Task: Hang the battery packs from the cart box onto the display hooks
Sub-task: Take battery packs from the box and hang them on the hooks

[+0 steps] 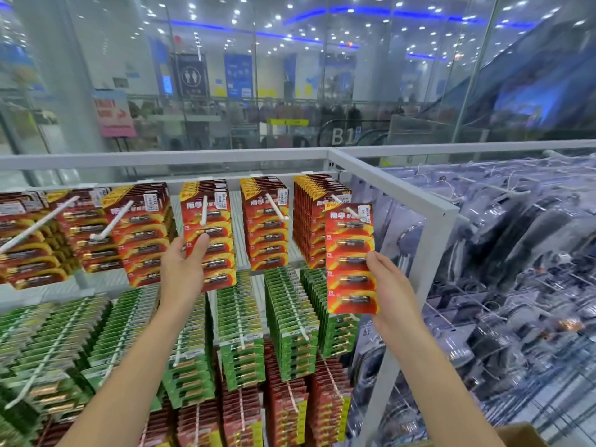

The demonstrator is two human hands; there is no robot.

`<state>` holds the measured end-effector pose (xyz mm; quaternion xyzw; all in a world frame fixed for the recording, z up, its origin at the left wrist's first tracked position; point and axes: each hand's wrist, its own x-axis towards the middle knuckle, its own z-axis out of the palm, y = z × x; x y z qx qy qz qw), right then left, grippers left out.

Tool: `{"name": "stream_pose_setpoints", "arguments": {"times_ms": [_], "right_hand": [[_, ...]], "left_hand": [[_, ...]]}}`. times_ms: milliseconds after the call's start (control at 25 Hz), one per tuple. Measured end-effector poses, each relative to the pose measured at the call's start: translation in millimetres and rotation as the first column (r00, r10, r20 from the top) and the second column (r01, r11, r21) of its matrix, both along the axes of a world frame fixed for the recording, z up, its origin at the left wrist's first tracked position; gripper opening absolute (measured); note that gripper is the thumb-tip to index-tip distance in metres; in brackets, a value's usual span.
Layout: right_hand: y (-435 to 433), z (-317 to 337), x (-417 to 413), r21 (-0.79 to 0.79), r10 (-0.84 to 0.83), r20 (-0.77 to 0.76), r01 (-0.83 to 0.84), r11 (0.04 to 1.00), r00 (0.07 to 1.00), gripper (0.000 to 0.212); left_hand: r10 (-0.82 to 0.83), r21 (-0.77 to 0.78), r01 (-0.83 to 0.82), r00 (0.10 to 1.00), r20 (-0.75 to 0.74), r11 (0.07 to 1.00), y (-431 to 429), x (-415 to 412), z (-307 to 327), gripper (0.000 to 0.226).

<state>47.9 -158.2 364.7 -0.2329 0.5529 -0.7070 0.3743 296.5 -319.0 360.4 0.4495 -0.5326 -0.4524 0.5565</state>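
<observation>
Battery packs fill the display: the right hand [392, 287] pinches one red battery pack [351, 258] by its right edge, thumb in front, the card's top at the tip of the far-right hook [346, 206]. The left hand [183, 269] grips the front pack [209, 233] on the middle hook [203, 211], thumb pressed on its face. Green packs [290, 321] hang on the row below.
</observation>
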Motion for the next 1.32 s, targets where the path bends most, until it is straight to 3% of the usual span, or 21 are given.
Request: {"name": "stream_pose_setpoints", "arguments": {"times_ms": [240, 320, 560, 720, 920, 1040, 1160, 1320], "right_hand": [[-67, -8, -9, 0.048, -0.1, -0.078, 0.104, 0.993, 0.992, 0.022], [-75, -13, -12, 0.04, -0.149, -0.105, 0.154, 0.987, 0.983, 0.023], [-77, -30, -22, 0.043, -0.206, -0.068, 0.209, 0.977, 0.976, 0.017], [-36, -53, -10, 0.09, -0.197, -0.13, 0.21, 0.974, 0.972, 0.028], [60, -113, 19, 0.185, -0.053, -0.199, 0.091, 0.979, 0.979, 0.026], [128, -167, 12, 0.285, -0.092, -0.189, 0.145, 0.947, 0.978, 0.023], [195, -215, -13, 0.416, -0.178, -0.17, 0.234, 0.878, 0.969, 0.012], [271, -272, -61, 0.603, -0.291, -0.183, 0.341, 0.721, 0.939, 0.029]], "left_hand": [[0.024, 0.003, -0.024, 1.0, -0.008, 1.0, 1, 1, -3, 0.02], [0.032, 0.015, -0.032, 0.999, 0.0, 0.999, -2, 4, -6, 0.028], [0.118, -0.089, -0.1, 0.967, 0.224, 0.991, 25, 21, -13, 0.039], [0.104, -0.069, -0.089, 0.957, 0.27, 0.994, 73, 27, -38, 0.039], [-0.136, 0.186, 0.088, 0.956, 0.262, 0.979, 150, -4, -92, 0.043], [-0.275, 0.308, 0.193, 0.928, 0.25, 0.932, 196, -45, -139, 0.032], [-0.454, 0.422, 0.33, 0.859, 0.236, 0.844, 244, -97, -182, 0.027], [-0.71, 0.567, 0.508, 0.672, 0.21, 0.648, 302, -175, -233, 0.029]]}}
